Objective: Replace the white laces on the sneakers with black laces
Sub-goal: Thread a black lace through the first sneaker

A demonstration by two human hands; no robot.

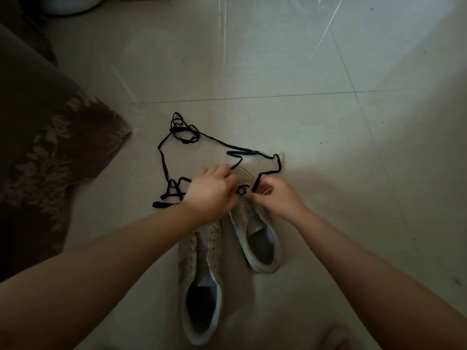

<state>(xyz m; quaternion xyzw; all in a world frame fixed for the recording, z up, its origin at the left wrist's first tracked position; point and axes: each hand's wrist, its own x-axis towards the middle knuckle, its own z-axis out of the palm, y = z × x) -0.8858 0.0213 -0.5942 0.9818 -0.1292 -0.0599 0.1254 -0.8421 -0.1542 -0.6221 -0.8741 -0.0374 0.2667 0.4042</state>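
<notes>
Two pale sneakers stand side by side on the tiled floor, toes pointing away from me. The left sneaker (201, 281) has bare eyelets and no lace. The right sneaker (255, 236) has a black lace (252, 151) at its lowest eyelets near the toe. My left hand (212, 190) covers the toe area and pinches one strand of that lace. My right hand (276, 195) pinches the other strand at the eyelets on the right side. More black lace (163, 160) lies in loose loops on the floor beyond and to the left of the shoes.
A dark floral-patterned cushion or cover (50, 152) fills the left side. A pale round object (70, 3) sits at the top left. Light tiled floor (328, 137) spreads to the right and beyond the laces. Part of a foot (337, 337) shows at the bottom edge.
</notes>
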